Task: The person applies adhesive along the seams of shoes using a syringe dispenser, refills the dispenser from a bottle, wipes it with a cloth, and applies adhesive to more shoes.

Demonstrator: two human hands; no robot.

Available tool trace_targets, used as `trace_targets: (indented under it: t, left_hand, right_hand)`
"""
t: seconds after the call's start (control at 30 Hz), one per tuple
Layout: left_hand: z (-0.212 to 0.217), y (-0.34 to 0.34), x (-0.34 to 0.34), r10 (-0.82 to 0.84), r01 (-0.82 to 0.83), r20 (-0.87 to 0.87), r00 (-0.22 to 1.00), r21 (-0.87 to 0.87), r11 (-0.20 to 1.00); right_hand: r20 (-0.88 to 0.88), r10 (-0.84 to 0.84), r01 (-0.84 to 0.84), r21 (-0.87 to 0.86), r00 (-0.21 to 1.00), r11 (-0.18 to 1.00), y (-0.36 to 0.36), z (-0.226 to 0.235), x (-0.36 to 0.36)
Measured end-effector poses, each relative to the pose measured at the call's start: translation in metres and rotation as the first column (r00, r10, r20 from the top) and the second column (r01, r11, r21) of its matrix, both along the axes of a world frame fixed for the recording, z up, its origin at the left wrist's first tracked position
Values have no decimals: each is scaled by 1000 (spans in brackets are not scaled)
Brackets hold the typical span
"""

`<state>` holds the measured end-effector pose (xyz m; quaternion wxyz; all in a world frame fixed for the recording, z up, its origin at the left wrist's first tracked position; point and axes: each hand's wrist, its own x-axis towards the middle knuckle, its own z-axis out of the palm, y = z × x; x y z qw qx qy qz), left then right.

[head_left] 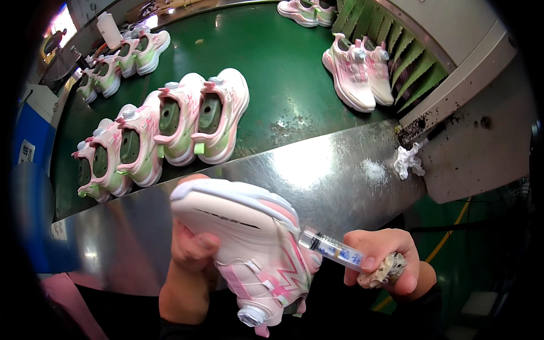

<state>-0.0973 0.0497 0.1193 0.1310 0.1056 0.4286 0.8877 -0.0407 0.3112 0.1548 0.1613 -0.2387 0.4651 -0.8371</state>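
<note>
- Watching from my end, I have the pink-and-white shoe point(249, 243) held tilted in front of the near edge of the steel strip point(351, 198), its toe toward the upper left and its closure dial point(252, 315) low.
- My left hand point(195, 246) is partly closed around the toe end, thumb on the sole side; some fingers are hidden behind it.
- My right hand point(394, 255) is curled tight, gripping a clear tube point(331, 249) and a crumpled cloth point(386, 271) together.
- The tube's far end sits right by the shoe's side — whether they touch, I cannot tell. Blue markings show on its wall; its contents I cannot make out.
- Beyond the strip, a row of shoes point(233, 107) stands on the green surface point(272, 56), dark green inserts point(210, 111) filling the openings.
- To the right, another pair point(350, 76) stands beside green curtain strips point(399, 48).
- Far left, there's a white bottle point(109, 29) — opaque, so I cannot see inside.
</note>
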Motion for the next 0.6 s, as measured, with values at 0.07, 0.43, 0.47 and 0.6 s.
trace_targets:
  t: [0.07, 0.43, 0.47, 0.6]
  left_hand:
    - [-1, 3, 0, -11, 11, 20, 1000, 12, 1000]
    - [-47, -47, 7, 257, -268, 155, 954, 56, 962]
    - [-82, -57, -12, 204, -204, 81, 976, -13, 979]
    - [-67, -58, -6, 308, -317, -73, 948, -211, 925]
  right_hand:
    - [0, -3, 3, 0, 1000, 1000, 3, -10, 1]
    - [-45, -13, 15, 37, 999, 999, 9, -35, 21]
    - [-53, -58, 63, 91, 997, 994, 15, -45, 23]
    - [-38, -83, 87, 137, 996, 987, 11, -35, 35]
